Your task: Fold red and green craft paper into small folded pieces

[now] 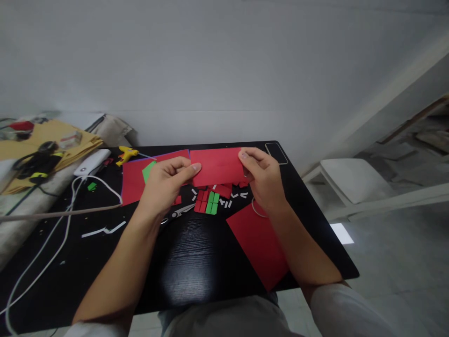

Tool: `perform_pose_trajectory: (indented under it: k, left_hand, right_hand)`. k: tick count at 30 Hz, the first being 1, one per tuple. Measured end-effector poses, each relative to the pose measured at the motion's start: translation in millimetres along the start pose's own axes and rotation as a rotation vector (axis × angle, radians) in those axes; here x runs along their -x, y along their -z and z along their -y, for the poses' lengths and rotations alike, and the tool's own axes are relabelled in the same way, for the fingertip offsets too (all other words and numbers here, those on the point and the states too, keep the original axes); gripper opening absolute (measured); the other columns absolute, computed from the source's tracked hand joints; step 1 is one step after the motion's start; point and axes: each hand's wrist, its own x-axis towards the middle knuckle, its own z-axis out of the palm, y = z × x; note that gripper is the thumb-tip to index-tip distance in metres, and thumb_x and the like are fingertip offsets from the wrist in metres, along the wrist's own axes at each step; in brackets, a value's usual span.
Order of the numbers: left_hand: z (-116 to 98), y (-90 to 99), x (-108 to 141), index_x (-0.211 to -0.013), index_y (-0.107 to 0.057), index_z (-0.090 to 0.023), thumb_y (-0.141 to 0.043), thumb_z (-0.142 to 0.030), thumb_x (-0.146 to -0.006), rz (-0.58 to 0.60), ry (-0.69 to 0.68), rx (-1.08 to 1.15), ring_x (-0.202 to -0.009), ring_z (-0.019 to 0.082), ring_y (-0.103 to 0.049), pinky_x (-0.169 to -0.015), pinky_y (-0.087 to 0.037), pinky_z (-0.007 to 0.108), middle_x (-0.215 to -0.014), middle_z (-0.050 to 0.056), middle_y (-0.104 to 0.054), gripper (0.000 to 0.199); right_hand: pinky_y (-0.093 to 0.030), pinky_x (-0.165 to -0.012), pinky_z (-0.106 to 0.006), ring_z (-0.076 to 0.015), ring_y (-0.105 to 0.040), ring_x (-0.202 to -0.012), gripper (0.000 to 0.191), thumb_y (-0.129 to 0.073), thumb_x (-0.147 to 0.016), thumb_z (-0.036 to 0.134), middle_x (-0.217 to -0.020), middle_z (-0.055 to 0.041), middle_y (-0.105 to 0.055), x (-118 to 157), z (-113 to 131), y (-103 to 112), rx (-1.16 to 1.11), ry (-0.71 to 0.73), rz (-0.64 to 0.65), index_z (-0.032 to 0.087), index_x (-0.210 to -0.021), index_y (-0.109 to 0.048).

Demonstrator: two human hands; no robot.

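You hold a red card [217, 167] up over the black table [189, 262], your left hand [164, 180] pinching its 9 o'clock edge between thumb and fingers, your right hand [263, 175] pinching its 2 o'clock corner. From the card, red pieces [199, 202] and green pieces [212, 204] lie near 6 o'clock, scissors [179, 213] at 7, a larger red sheet [261, 248] at 5, a yellow glue gun [126, 153] at 9.

The left hand [170, 180] and right hand [262, 175] stand apart, nearly level, thumbs [189, 173] pointing inward, fingers [255, 152] bent in pinches. Behind them, the bare left forearm [126, 260] and right forearm [301, 245] spread wider.
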Motion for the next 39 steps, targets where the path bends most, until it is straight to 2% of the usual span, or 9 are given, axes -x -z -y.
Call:
perform_pose_trajectory:
  k: [4,6,9,12,16,21,26,30,39]
  left_hand:
    - [-1.1,3.3,-4.4,-0.065,-0.071,-0.018,-0.082,-0.032,-0.078,0.049,0.105,0.146,-0.057,0.01,-0.062,-0.058,-0.054,0.023,-0.064,0.001,-0.067,0.022]
    - [-1.3,2.8,-6.8,-0.061,-0.068,-0.017,-0.079,-0.031,-0.077,0.054,0.125,0.166,-0.054,0.01,-0.06,-0.056,-0.053,0.023,-0.06,0.001,-0.062,0.025]
    - [-0.5,0.8,-9.2,-0.06,-0.066,-0.018,-0.076,-0.031,-0.078,0.065,0.141,0.161,-0.05,0.01,-0.055,-0.052,-0.052,0.024,-0.059,0.0,-0.059,0.024]
    - [-0.5,-0.8,-8.7,-0.061,-0.066,-0.018,-0.074,-0.031,-0.077,0.086,0.152,0.117,-0.05,0.011,-0.056,-0.053,-0.053,0.026,-0.06,0.0,-0.061,0.022]
    - [-3.2,0.9,-4.2,-0.064,-0.07,-0.02,-0.071,-0.043,-0.086,0.103,0.075,-0.241,-0.057,0.016,-0.063,-0.058,-0.053,0.029,-0.061,0.003,-0.068,0.032]
    - [-6.0,1.8,1.8,-0.086,-0.073,-0.021,-0.059,-0.055,-0.1,-0.19,-0.288,-0.428,-0.081,0.019,-0.073,-0.077,-0.059,0.033,-0.084,0.005,-0.078,0.039]
    - [-3.5,-7.8,13.4,-0.118,-0.072,-0.025,-0.074,-0.038,-0.095,-0.033,-0.529,-0.365,-0.101,0.019,-0.074,-0.091,-0.06,0.033,-0.111,0.005,-0.079,0.027]
    - [1.3,-12.1,19.9,-0.105,-0.078,-0.026,-0.077,-0.026,-0.092,-0.089,-0.636,-0.483,-0.086,0.014,-0.073,-0.079,-0.058,0.027,-0.098,0.0,-0.08,0.012]
    - [1.1,-12.6,21.5,-0.099,-0.08,-0.025,-0.078,-0.027,-0.091,-0.154,-0.619,-0.519,-0.076,0.013,-0.07,-0.07,-0.055,0.026,-0.09,0.0,-0.08,0.008]
  right_hand:
    - [-0.056,-0.111,-0.046,-0.0255,-0.067,-0.13,0.036,-0.065,-0.098,0.031,-0.141,-0.0064,-0.07,2.1,7.8,9.3,0.13,0.343,0.083,0.03,-0.134,-0.067]
    - [-0.046,-0.121,-0.054,-0.0295,-0.057,-0.143,0.039,-0.065,-0.096,0.025,-0.15,-0.0051,-0.064,4.9,16.4,12.7,0.299,0.553,0.151,0.032,-0.135,-0.068]
    - [-0.037,-0.125,-0.06,-0.0313,-0.057,-0.144,0.033,-0.067,-0.094,0.019,-0.144,-0.003,-0.069,9.5,27.8,14.1,0.501,0.733,0.261,0.033,-0.124,-0.074]
    - [-0.038,-0.125,-0.06,-0.0276,-0.072,-0.124,0.025,-0.069,-0.094,0.015,-0.115,0.0005,-0.081,11.9,30.5,12.5,0.51,0.784,0.276,0.033,-0.109,-0.077]
    - [-0.053,-0.113,-0.051,-0.0209,-0.079,-0.094,0.015,-0.074,-0.092,0.016,-0.095,0.0021,-0.082,12.3,24.6,9.8,0.399,0.671,0.223,0.029,-0.099,-0.079]
    - [-0.063,-0.078,-0.032,-0.0163,-0.075,-0.079,0.009,-0.085,-0.082,0.02,-0.086,0.0016,-0.079,13.0,21.5,3.1,0.199,0.284,0.048,0.025,-0.088,-0.079]
    - [-0.064,-0.074,-0.028,-0.014,-0.075,-0.075,0.013,-0.089,-0.076,0.023,-0.08,0.002,-0.078,14.7,21.5,-5.7,0.007,0.024,0.097,0.023,-0.085,-0.078]
    - [-0.065,-0.075,-0.028,-0.0135,-0.075,-0.076,0.015,-0.089,-0.076,0.023,-0.082,0.0018,-0.078,16.4,18.0,-8.5,-0.038,-0.024,0.122,0.023,-0.087,-0.078]
    - [-0.065,-0.081,-0.032,-0.0163,-0.076,-0.084,0.007,-0.08,-0.087,0.027,-0.088,-0.0009,-0.08,21.4,23.1,-11.8,0.075,0.1,0.126,0.023,-0.092,-0.078]
